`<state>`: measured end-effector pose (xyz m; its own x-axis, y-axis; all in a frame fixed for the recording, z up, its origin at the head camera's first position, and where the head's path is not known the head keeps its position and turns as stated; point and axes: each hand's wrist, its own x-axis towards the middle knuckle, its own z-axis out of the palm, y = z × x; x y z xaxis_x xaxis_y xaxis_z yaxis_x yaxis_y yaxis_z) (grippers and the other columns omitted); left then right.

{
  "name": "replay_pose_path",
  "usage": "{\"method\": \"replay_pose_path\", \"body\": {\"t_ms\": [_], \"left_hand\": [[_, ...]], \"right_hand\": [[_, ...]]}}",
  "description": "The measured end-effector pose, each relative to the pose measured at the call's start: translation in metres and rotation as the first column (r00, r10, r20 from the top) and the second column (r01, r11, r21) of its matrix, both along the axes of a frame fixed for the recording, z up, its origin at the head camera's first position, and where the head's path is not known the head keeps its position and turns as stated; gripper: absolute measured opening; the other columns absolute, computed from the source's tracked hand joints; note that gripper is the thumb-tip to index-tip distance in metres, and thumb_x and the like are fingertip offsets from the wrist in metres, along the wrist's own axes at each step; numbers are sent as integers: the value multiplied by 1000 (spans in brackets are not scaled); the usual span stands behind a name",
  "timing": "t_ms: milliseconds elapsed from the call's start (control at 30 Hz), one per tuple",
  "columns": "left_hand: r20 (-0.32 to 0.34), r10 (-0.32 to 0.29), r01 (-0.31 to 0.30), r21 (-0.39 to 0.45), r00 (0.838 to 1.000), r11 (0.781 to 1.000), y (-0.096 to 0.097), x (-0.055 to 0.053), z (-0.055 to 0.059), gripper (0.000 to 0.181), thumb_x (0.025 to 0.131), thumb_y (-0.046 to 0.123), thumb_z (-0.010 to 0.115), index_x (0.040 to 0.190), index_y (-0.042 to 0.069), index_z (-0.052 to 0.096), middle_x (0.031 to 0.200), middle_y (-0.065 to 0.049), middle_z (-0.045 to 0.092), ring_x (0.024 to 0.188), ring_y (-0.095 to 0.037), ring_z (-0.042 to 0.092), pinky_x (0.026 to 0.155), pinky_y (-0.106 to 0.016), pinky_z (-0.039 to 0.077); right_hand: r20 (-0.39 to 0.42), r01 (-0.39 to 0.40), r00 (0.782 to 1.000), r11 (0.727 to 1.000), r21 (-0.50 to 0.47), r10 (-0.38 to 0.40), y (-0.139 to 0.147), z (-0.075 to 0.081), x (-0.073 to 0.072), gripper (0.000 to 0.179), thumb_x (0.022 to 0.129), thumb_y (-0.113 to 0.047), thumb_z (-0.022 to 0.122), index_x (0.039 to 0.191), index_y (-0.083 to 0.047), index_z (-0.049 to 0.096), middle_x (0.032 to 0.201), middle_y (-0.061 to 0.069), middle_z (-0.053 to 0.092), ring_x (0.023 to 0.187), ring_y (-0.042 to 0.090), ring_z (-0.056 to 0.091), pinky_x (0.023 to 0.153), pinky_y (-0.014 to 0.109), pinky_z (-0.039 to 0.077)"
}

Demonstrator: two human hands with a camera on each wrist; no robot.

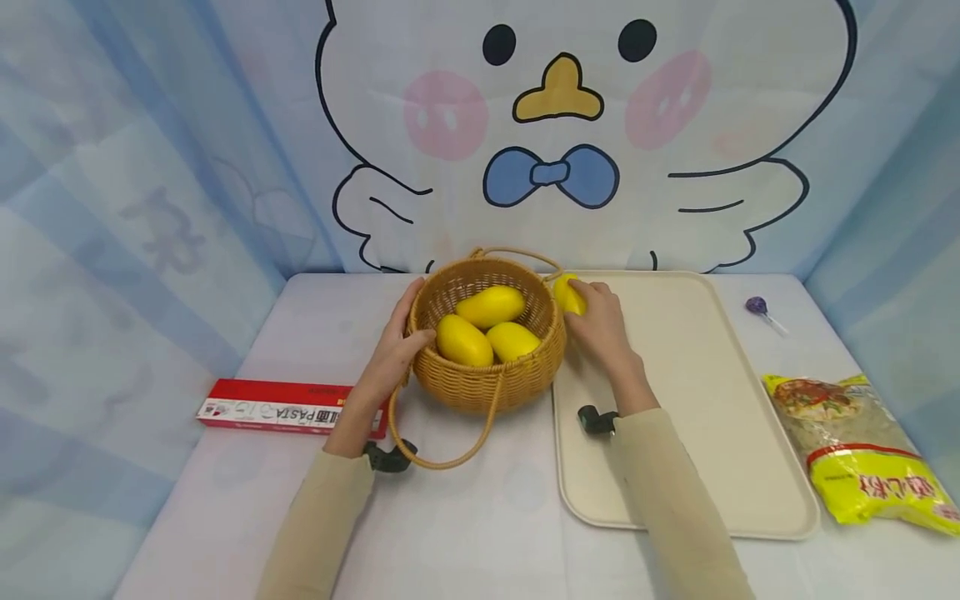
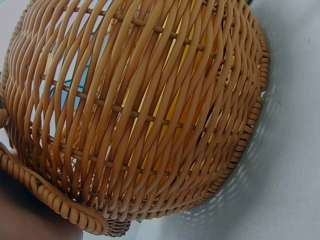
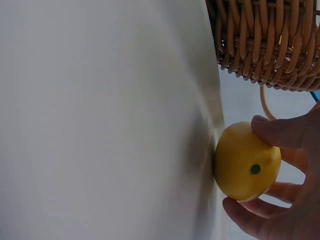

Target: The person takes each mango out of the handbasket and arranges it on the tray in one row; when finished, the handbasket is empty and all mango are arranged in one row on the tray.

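A round wicker basket (image 1: pixel 468 392) stands mid-table with three yellow mangoes (image 1: pixel 491 306) inside. My left hand (image 1: pixel 392 354) holds its left side, the thumb hooked over the rim. In the left wrist view the weave (image 2: pixel 145 105) fills most of the picture, with yellow showing through. Just right of the basket, my right hand (image 1: pixel 602 327) grips another mango (image 1: pixel 567 294) near the tray's back left corner. The right wrist view shows this mango (image 3: pixel 245 165) with a green dot at its end, thumb and fingers spread around it, low at the tray's edge.
A beige tray (image 1: pixel 697 400) lies under the right forearm. Left of the basket is a red pasta box (image 1: pixel 277 406), partly behind the left wrist. A purple lollipop (image 1: pixel 757 307) and a yellow food bag (image 1: pixel 862 450) lie at right. The basket's handle (image 1: pixel 457 461) droops toward the front.
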<state>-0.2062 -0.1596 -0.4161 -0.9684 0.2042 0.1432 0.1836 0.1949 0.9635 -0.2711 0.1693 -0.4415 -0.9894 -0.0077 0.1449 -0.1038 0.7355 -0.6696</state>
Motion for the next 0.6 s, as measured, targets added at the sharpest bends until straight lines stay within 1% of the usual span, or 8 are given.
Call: {"method": "replay_pose_path", "body": {"t_ms": [133,233,467,600], "left_hand": [[-4,-9,9,10,1000,1000,2,-1,-2,75,93,18,52,156,42,19,164,18,18,153,-16,17,124,-53,19],[-6,-7,7,11,1000,1000,2,-2,-2,75,93,19,53,155,45,20,164,18,18,153,-17,18,123,-53,19],[-3,7,-7,2,1000,1000,1,-1,-2,75,92,21,52,156,43,20,164,18,18,153,-17,18,123,-54,20],[-1,11,-11,1,1000,1000,0,-1,-1,75,92,21,52,156,44,20,164,18,18,153,-18,18,123,-54,20]], "right_hand": [[-8,26,1000,1000,2,-26,1,-2,-5,60,89,-22,62,147,-11,49,139,23,47,122,40,44,102,55,41],[-7,30,1000,999,12,-30,1,-2,-6,62,90,-27,64,147,-11,48,140,23,47,121,40,44,101,54,41],[41,32,999,997,66,-34,0,2,-4,69,91,-37,64,151,-13,42,148,23,42,130,41,41,106,57,40],[42,42,998,998,47,-44,1,5,-1,70,92,-38,63,153,-16,39,151,21,40,136,40,38,109,60,38]]}}
